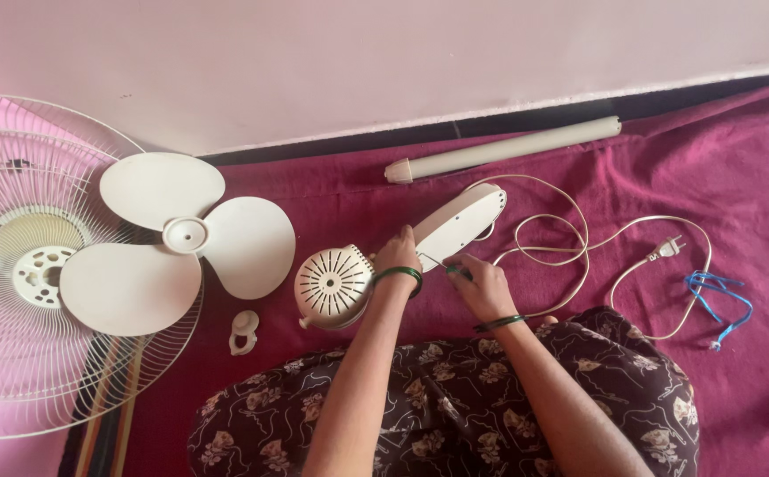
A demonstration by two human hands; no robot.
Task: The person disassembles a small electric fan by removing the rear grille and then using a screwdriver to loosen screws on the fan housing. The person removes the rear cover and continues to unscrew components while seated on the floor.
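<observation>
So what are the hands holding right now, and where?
The left hand grips the fan motor unit at its neck. The right hand holds a thin screwdriver by its handle.

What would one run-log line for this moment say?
left hand: steadies fan motor | right hand: screwdriver at fan neck | fan blade on grille | cord loose

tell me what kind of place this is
Probably a room in a home, with the person sitting on the floor. A maroon cloth is spread up to a plain pinkish wall, and fan parts lie about: blade, grille, pole, cord. No workbench shows.
</observation>
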